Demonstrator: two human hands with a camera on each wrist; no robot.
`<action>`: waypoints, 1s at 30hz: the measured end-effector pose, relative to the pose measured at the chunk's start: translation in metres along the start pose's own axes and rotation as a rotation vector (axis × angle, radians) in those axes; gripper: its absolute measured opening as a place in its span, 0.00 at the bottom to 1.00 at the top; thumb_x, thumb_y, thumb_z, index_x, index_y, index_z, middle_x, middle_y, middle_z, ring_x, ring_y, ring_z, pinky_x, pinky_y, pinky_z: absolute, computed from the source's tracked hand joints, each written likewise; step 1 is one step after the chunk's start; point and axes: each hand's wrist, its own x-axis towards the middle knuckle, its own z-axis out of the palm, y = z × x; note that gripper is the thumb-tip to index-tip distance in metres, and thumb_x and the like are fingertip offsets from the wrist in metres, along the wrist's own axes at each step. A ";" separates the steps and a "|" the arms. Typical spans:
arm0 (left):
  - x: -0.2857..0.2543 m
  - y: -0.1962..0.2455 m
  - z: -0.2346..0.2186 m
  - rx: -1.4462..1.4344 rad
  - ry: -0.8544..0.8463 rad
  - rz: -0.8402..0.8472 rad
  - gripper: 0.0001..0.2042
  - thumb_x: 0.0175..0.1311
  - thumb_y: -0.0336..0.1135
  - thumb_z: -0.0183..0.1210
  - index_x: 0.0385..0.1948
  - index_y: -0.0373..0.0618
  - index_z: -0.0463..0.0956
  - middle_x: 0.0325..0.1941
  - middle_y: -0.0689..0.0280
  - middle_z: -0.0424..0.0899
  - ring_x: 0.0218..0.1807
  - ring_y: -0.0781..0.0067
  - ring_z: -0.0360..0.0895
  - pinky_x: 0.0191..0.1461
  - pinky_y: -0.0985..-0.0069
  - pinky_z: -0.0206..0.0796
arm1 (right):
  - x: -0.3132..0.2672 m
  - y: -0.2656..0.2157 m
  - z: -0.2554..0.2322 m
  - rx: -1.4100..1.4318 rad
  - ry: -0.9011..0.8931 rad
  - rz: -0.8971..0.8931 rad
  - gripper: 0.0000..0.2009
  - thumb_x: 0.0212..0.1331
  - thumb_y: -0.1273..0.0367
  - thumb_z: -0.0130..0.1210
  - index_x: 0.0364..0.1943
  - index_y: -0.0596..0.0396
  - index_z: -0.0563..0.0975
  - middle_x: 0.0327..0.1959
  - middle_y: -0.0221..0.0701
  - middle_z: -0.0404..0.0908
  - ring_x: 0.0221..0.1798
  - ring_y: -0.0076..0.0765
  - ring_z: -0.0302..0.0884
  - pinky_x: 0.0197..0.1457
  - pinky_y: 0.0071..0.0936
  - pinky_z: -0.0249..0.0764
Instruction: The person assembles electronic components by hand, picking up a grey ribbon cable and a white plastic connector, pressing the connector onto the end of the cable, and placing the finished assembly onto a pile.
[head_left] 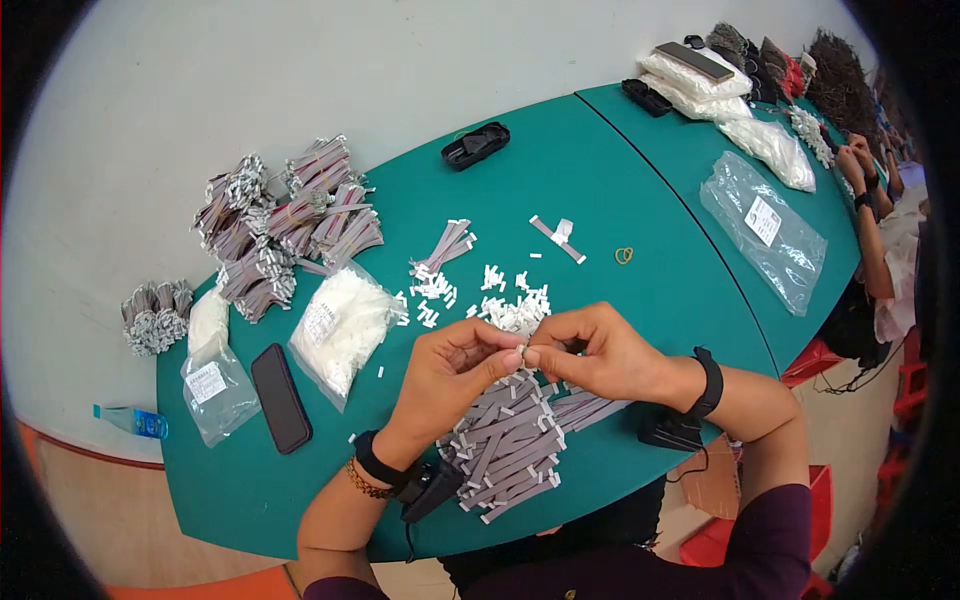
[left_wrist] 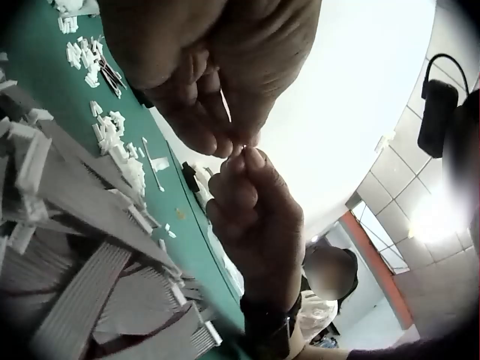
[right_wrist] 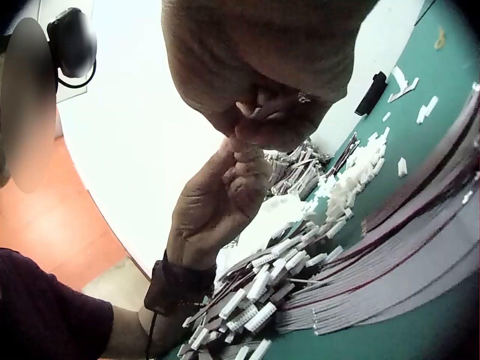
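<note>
Above the table, my left hand (head_left: pixel 462 368) and my right hand (head_left: pixel 600 352) meet fingertip to fingertip. Between thumbs and forefingers they pinch a small white piece (head_left: pixel 522 349), mostly hidden by the fingers; I cannot tell its exact kind. Under the hands lies a spread pile of grey ribbon cables (head_left: pixel 505 445) with white connectors on their ends. Just beyond the fingers is a heap of loose white connector pieces (head_left: pixel 518 312). In the left wrist view, the right hand (left_wrist: pixel 259 214) shows its curled fingers; the right wrist view has the left hand (right_wrist: pixel 217 199) likewise.
Bundled ribbon cables (head_left: pixel 300 215) are stacked at the back left. Nearby lie a bag of white pieces (head_left: pixel 342 325) and a phone (head_left: pixel 281 398). A black case (head_left: pixel 476 146), rubber bands (head_left: pixel 624 256) and a clear plastic bag (head_left: pixel 765 235) lie farther off. Another person's arm (head_left: pixel 875 235) shows at right.
</note>
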 end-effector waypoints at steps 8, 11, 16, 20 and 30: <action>0.001 -0.002 -0.003 0.221 -0.090 0.069 0.11 0.68 0.38 0.48 0.30 0.40 0.70 0.21 0.75 0.66 0.25 0.88 0.59 0.28 0.87 0.53 | -0.001 -0.012 -0.001 0.075 -0.034 0.106 0.09 0.61 0.69 0.52 0.27 0.61 0.76 0.19 0.22 0.72 0.23 0.12 0.63 0.24 0.16 0.59; 0.001 -0.008 -0.004 0.333 -0.095 0.129 0.11 0.68 0.37 0.49 0.28 0.39 0.67 0.21 0.75 0.62 0.25 0.86 0.55 0.27 0.85 0.50 | -0.001 -0.013 0.000 0.070 -0.068 0.130 0.10 0.61 0.69 0.52 0.27 0.61 0.76 0.19 0.23 0.73 0.23 0.12 0.65 0.24 0.16 0.60; -0.001 -0.008 -0.002 0.311 -0.105 0.130 0.11 0.67 0.36 0.49 0.27 0.40 0.66 0.22 0.73 0.61 0.26 0.85 0.55 0.28 0.84 0.50 | -0.002 -0.012 0.002 0.039 -0.069 0.128 0.11 0.61 0.68 0.52 0.26 0.61 0.75 0.18 0.23 0.73 0.22 0.13 0.65 0.23 0.16 0.61; -0.001 -0.008 0.001 0.282 -0.115 0.139 0.10 0.67 0.35 0.48 0.26 0.40 0.65 0.22 0.73 0.61 0.27 0.85 0.55 0.29 0.84 0.50 | -0.004 -0.009 0.005 0.036 -0.036 0.100 0.11 0.61 0.68 0.52 0.25 0.61 0.75 0.17 0.23 0.73 0.21 0.12 0.64 0.22 0.16 0.60; 0.000 -0.011 0.002 0.215 -0.104 0.098 0.10 0.67 0.35 0.48 0.26 0.41 0.65 0.22 0.74 0.62 0.26 0.86 0.56 0.29 0.86 0.50 | -0.002 -0.004 0.006 0.056 -0.037 0.039 0.10 0.62 0.67 0.52 0.26 0.59 0.75 0.17 0.22 0.72 0.19 0.12 0.62 0.20 0.15 0.56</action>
